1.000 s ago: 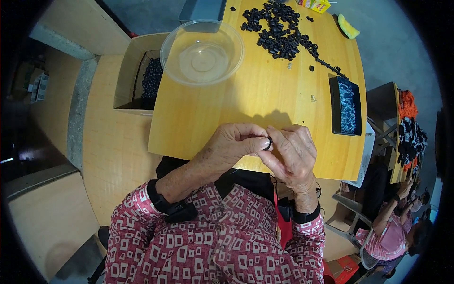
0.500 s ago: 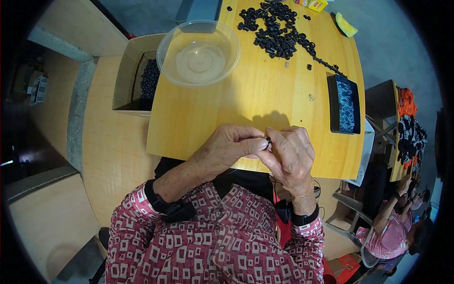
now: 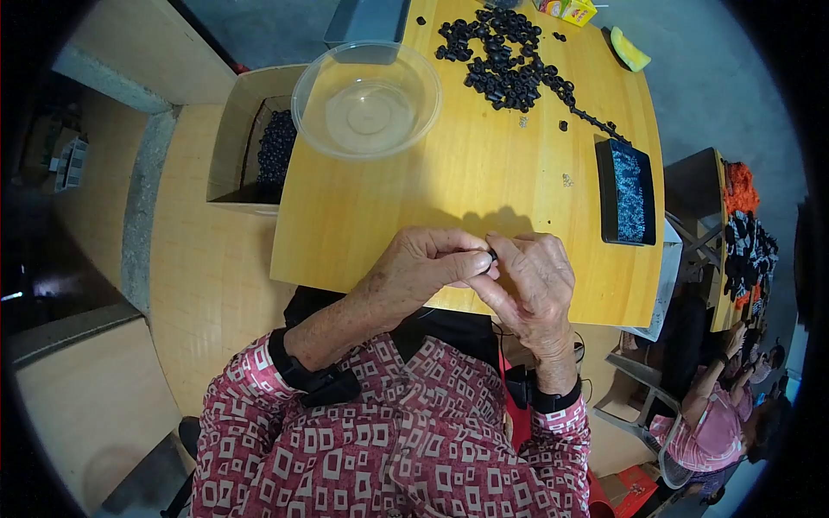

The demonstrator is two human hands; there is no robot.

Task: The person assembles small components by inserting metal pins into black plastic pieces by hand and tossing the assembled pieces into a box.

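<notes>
Close to the table's near edge, my left hand [image 3: 434,261] and my right hand [image 3: 533,278] meet at the fingertips. Between them is a small black round part [image 3: 491,258], mostly covered by the fingers, pinched by the left thumb and index finger and by the right fingertips. A pile of similar black parts [image 3: 509,82] lies at the far side of the wooden table [image 3: 371,207]. To the right, a black tray [image 3: 611,207] holds many tiny shiny pieces. More tiny pieces [image 3: 567,180] lie loose on the wood.
A clear plastic bowl [image 3: 367,142] stands at the table's far left, before a grey bin [image 3: 367,22]. Left of the table, a cardboard box [image 3: 226,129] holds dark parts. A melon slice [image 3: 628,52] lies far right. Another person [image 3: 712,419] sits at the right.
Both hands stay nearly in place, still pinching the small black part, which has turned slightly between the fingertips. The view has shifted a little.
</notes>
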